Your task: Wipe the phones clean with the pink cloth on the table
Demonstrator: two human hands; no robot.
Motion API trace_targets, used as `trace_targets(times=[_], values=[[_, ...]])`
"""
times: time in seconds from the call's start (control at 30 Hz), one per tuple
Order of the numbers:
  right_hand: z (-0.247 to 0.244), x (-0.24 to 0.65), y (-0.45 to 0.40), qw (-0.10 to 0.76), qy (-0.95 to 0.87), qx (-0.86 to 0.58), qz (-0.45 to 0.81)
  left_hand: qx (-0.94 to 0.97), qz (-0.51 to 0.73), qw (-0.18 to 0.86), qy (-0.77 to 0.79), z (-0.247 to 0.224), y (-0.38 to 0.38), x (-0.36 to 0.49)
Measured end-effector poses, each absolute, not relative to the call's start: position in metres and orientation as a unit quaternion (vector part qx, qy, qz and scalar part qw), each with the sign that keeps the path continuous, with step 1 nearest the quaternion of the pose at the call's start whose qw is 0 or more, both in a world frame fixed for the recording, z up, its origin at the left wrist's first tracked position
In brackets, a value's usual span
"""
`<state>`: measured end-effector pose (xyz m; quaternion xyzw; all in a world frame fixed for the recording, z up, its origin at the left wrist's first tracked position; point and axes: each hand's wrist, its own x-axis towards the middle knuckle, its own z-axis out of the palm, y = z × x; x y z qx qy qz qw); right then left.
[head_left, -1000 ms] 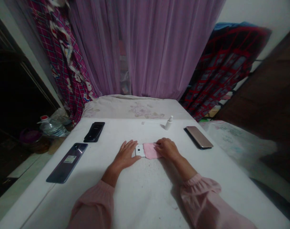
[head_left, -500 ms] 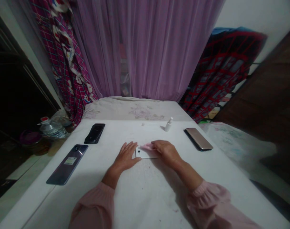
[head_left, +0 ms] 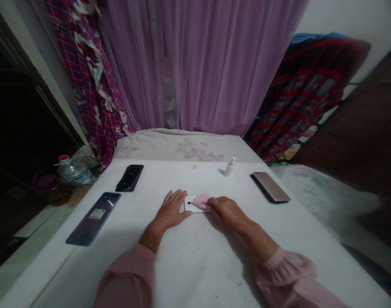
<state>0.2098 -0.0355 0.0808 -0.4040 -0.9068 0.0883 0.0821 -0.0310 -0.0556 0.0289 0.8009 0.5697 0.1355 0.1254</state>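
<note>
A white phone [head_left: 198, 210] lies crosswise on the table in front of me, its camera end to the left. My left hand [head_left: 172, 208] is spread flat at that end, fingertips by the far corner and thumb by the near one. My right hand [head_left: 225, 210] is closed on a pink cloth [head_left: 201, 201], which lies over the phone's upper face. The right fingers cover the phone's right end. Beyond, a small white spray bottle [head_left: 229, 167] stands upright.
Left on the table are a black phone [head_left: 130, 178] and a larger dark phone [head_left: 93, 219] with a label. At right lies a gold phone [head_left: 272, 186] over something dark. A tiny pale piece [head_left: 194, 167] lies near the back. Purple curtains [head_left: 214, 64] hang behind.
My right hand has shifted slightly down on the phone, and more of the pink cloth shows spread out. My left hand stays at the phone's left end. The view has shifted a little.
</note>
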Motion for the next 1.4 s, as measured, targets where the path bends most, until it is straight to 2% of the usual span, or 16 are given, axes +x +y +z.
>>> trace_targets(times=[0.07, 0.23, 0.37, 0.47, 0.57, 0.77, 1.03, 1.4], values=[[0.084, 0.206, -0.027, 0.072, -0.889, -0.437, 0.115, 0.800, 0.132, 0.126, 0.572, 0.030, -0.056, -0.031], [0.075, 0.195, -0.006, 0.109, -0.840, -0.507, 0.158, 0.799, 0.125, 0.129, 0.574, 0.033, -0.057, -0.030], [0.063, 0.185, -0.005, 0.142, -0.813, -0.556, 0.103, 0.798, 0.128, 0.128, 0.575, 0.034, -0.057, -0.030], [0.055, 0.183, -0.013, 0.155, -0.827, -0.541, 0.015, 0.798, 0.129, 0.128, 0.575, 0.033, -0.057, -0.030], [0.049, 0.187, -0.023, 0.166, -0.852, -0.496, -0.021, 0.797, 0.131, 0.128, 0.575, 0.032, -0.057, -0.030], [0.056, 0.188, -0.050, 0.168, -0.882, -0.440, -0.020, 0.799, 0.133, 0.124, 0.574, 0.029, -0.057, -0.031], [0.061, 0.153, -0.071, 0.091, -0.832, -0.547, -0.022, 0.802, 0.133, 0.114, 0.571, 0.029, -0.056, -0.030], [0.031, 0.168, -0.081, 0.140, -0.851, -0.506, -0.029, 0.806, 0.144, 0.101, 0.565, 0.022, -0.055, -0.032]])
